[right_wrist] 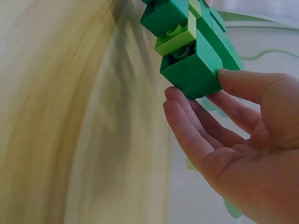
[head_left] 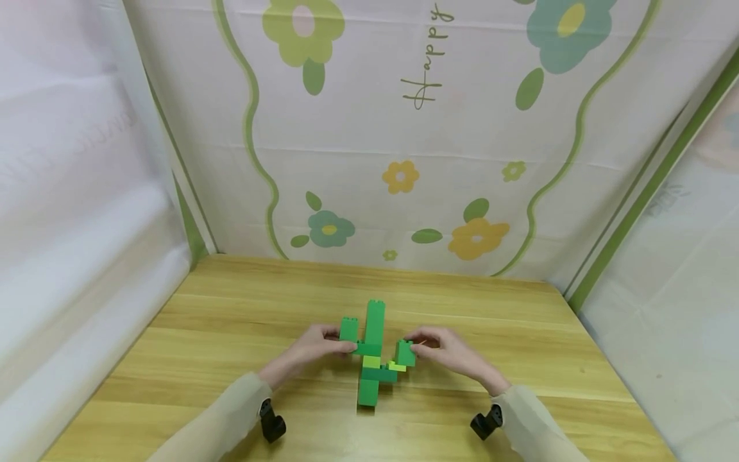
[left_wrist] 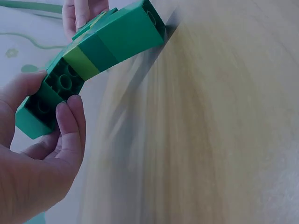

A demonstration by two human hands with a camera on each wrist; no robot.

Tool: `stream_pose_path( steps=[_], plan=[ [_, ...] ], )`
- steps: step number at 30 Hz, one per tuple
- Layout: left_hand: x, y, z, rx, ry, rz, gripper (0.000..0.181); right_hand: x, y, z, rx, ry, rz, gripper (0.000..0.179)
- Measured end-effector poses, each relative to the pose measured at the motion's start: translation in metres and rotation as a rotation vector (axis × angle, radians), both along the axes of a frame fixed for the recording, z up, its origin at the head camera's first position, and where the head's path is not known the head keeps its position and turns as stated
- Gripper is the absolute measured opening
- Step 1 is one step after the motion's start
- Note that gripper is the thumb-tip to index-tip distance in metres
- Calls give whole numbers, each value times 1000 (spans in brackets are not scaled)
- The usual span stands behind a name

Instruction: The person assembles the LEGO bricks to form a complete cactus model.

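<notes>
A branching build of green toy building bricks (head_left: 374,327) is between both hands, with a lime brick (head_left: 371,362) in its middle column. My left hand (head_left: 314,345) grips its left arm, where a green brick (head_left: 349,328) stands on a darker brick; the hollow underside (left_wrist: 64,81) shows in the left wrist view. On the right arm, my right hand (head_left: 444,350) pinches the outer green brick (right_wrist: 194,74) between thumb and fingers. That brick sits by a thin lime piece (right_wrist: 175,39), partly overhanging it. Whether the column's bottom brick (head_left: 368,393) touches the table cannot be told.
A wood-grain table (head_left: 277,289) lies beneath the hands. Behind it hangs a white cloth (head_left: 358,128) printed with flowers, and pale cloth walls (head_left: 81,192) close off both sides. Black wrist cameras (head_left: 271,423) hang below the sleeves.
</notes>
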State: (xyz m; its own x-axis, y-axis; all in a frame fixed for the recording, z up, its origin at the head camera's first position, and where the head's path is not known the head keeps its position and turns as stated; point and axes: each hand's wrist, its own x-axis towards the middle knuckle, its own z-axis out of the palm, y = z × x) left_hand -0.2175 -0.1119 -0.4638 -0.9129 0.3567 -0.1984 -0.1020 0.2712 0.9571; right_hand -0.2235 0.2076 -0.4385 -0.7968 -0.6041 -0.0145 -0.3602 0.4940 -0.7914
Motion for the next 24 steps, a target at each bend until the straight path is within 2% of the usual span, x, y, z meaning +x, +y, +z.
stream_pose_path(
  steps=[8, 16, 20, 24],
  plan=[
    [-3, 1, -9, -4, -68, 10, 42, -4, 1, -19, -54, -89, 9, 32],
    [-3, 3, -11, 8, -151, 27, 49, -4, 1, -30, -93, -178, -20, 37],
    [-4, 4, -12, 13, -174, 39, 58, -4, 1, -32, -83, -171, -27, 37],
    [-5, 4, -13, 31, -191, 42, 68, -3, 1, -31, -24, -109, -14, 40]
  ],
)
